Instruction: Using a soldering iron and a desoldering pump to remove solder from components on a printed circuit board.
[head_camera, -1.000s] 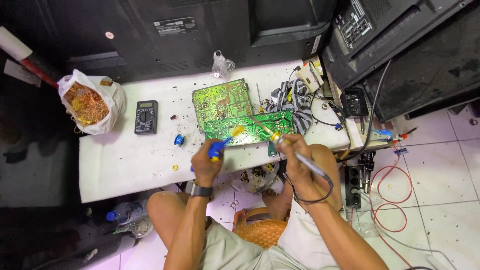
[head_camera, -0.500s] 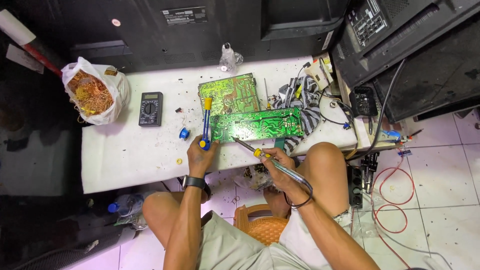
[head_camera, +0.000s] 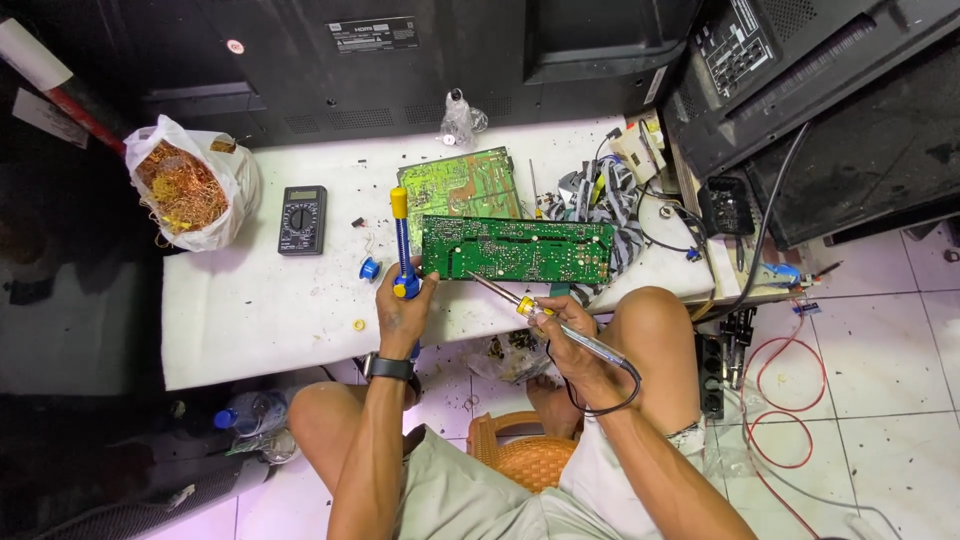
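Observation:
A long green circuit board (head_camera: 517, 250) lies on the white table (head_camera: 260, 310), overlapping a second, lighter green board (head_camera: 458, 186) behind it. My left hand (head_camera: 403, 312) grips a blue and yellow desoldering pump (head_camera: 402, 242), held upright at the long board's left edge. My right hand (head_camera: 566, 342) holds a soldering iron (head_camera: 537, 311) with a yellow collar. Its metal tip points up and left and reaches the board's near edge. The iron's black cord loops under my right wrist.
A black multimeter (head_camera: 301, 219) and a white bag of copper wire scraps (head_camera: 188, 186) sit at the table's left. Tangled cables (head_camera: 608, 200) lie right of the boards. Black television backs (head_camera: 420, 60) stand behind. A power strip (head_camera: 712, 375) and red wire (head_camera: 790, 400) lie on the tiled floor.
My left hand has turned the desoldering pump upright and moved it to the board's left edge. My right hand has drawn the iron back toward me.

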